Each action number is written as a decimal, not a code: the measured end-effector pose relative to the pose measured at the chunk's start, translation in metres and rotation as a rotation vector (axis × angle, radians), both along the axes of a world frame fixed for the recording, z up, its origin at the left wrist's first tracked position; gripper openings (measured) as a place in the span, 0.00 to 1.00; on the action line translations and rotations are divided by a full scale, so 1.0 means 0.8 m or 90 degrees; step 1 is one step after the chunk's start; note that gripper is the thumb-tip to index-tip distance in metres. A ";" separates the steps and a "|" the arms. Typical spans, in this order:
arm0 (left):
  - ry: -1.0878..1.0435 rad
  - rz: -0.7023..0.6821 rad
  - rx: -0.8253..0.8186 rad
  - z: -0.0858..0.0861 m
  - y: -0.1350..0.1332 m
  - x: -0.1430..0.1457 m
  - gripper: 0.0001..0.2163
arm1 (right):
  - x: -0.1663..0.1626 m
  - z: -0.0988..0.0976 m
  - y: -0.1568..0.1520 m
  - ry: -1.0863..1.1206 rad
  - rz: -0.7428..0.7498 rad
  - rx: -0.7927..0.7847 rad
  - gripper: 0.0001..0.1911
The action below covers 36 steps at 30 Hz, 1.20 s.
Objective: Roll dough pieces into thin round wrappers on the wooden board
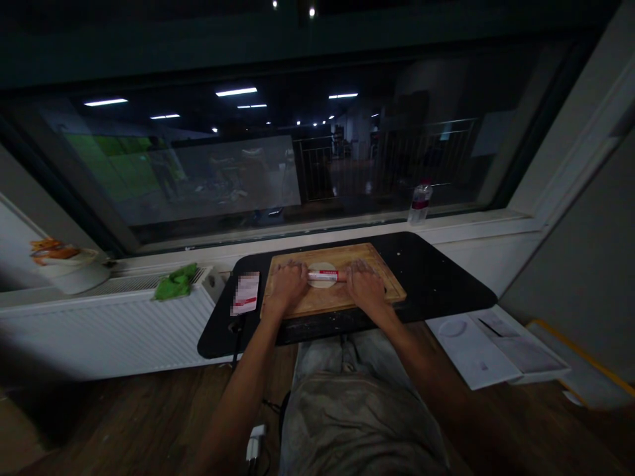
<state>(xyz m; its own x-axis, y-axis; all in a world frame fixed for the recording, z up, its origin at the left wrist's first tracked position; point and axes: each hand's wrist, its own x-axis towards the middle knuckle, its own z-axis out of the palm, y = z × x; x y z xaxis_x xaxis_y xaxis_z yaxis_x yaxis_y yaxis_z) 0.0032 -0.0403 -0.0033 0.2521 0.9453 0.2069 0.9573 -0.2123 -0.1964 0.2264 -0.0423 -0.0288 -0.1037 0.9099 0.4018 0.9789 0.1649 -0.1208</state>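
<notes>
While both palms press down from above, the left hand (288, 283) and the right hand (364, 285) rest on the two ends of a pale rolling pin (323, 276) with a red band, which lies crosswise on a small round of flattened dough (322, 277). Neither hand is clenched: the fingers lie flat and loosely spread over the pin's ends, pressing rather than gripping. The dough sits near the middle of a wooden cutting board (335, 304), partly hidden beneath the pin, with its pale edge showing above and below it.

That board lies on a small black table (436, 277) with rounded corners, set against the white sill below a large dark window (278, 158). Just left of the board, on the table, lies a white and red packet (245, 293), its print blurred. Further left, a green cloth (174, 282) lies on top of a white radiator (109, 324), and beyond it a white bowl (74, 271) holds something orange. A clear plastic bottle (419, 202) stands upright on the sill, well behind the table to the right. White sheets of paper (476, 354) lie on the wooden floor to the right of the table. The person's lap, in a grey garment, shows below the table's near edge.
</notes>
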 end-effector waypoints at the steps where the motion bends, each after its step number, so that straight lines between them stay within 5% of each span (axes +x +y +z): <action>1: -0.002 0.001 -0.002 -0.001 0.002 0.001 0.20 | 0.000 -0.003 -0.002 0.004 0.001 0.004 0.29; 13: -0.042 0.008 0.004 -0.011 0.009 0.001 0.20 | 0.007 -0.020 -0.021 0.018 0.036 0.052 0.30; 25: -0.186 0.070 0.046 -0.026 0.023 0.002 0.25 | 0.008 0.014 0.044 -0.025 0.036 -0.045 0.28; 36: -0.164 0.111 0.061 -0.024 0.026 0.009 0.25 | 0.002 0.022 0.103 -0.041 0.024 -0.097 0.25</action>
<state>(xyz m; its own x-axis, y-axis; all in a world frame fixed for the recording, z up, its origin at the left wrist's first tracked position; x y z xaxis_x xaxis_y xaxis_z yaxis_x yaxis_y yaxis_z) 0.0100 -0.0194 -0.0222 0.0162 0.9428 0.3328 0.9984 -0.0335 0.0462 0.2277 0.0402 -0.0114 -0.1595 0.9548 0.2507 0.9790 0.1856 -0.0840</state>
